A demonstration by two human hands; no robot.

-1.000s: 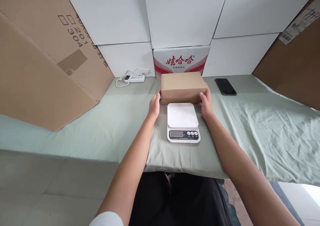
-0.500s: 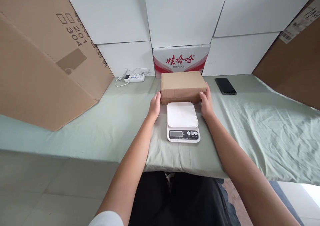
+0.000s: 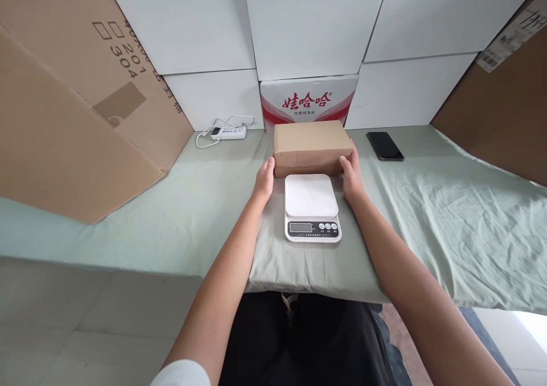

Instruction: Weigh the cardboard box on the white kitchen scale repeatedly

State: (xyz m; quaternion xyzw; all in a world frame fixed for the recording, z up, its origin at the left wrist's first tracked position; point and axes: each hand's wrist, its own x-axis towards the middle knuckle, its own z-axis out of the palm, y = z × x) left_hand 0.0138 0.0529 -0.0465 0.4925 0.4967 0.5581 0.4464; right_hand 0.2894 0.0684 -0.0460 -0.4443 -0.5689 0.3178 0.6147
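A brown cardboard box (image 3: 313, 141) is held between my two hands, just behind the kitchen scale. My left hand (image 3: 264, 179) presses on its left end, thumb at the near corner. On the opposite end, my right hand (image 3: 352, 174) grips the box with the thumb on the front face and the fingers around the side. The white kitchen scale (image 3: 311, 196) lies on the green cloth between my forearms, its platform bare and its display blank. Whether the box's underside touches the cloth is hard to see.
A white box with red lettering (image 3: 308, 102) stands at the back. A white power strip with a cable (image 3: 229, 132) lies left, a black phone (image 3: 385, 146) right. Large cardboard panels (image 3: 85, 101) flank the cloth-covered table (image 3: 205, 220), whose front edge is near my lap.
Both hands keep the same hold on the box. The whole view has shifted very slightly; nothing else has visibly moved.
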